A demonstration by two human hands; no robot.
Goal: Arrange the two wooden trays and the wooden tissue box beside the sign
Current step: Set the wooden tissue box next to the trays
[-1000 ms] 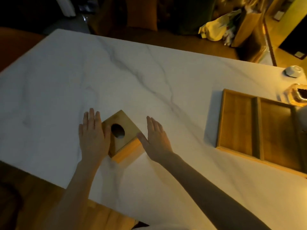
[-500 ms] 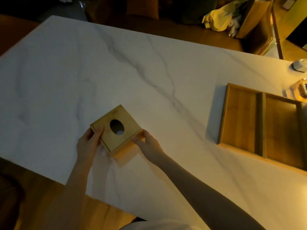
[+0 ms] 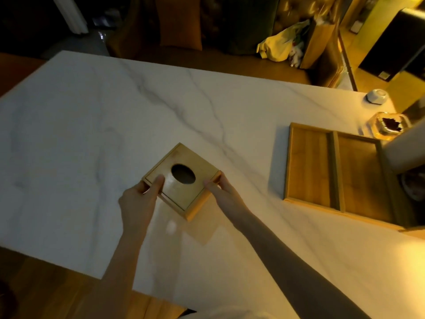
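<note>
1. The white marble bench (image 3: pixel 96 125) takes up most of what I can see, dimly lit and mostly bare out beyond the hands.
2. The two wooden trays (image 3: pixel 333 171) lie side by side and touching, well off to the right of the grip. Their long sides run away from the person, and their far right end slips under something pale I cannot make out.
3. The wooden tissue box (image 3: pixel 181 180) sits between the two hands, turned cornerwise so one corner points back at the person. Its top is nearly square, so no long axis stands out, and the oval opening faces up.
4. The left hand (image 3: pixel 140 203) is clamped on the box's left corner, thumb on the lid. The right hand (image 3: pixel 224 195) pinches the right corner. The shadow beneath suggests the box is raised off the bench, though I cannot be sure.
5. I take this as the carrying step for the box. The next move likely calls for swinging it rightward toward the trays and squaring its edges to theirs. I cannot pick out the sign.
</note>
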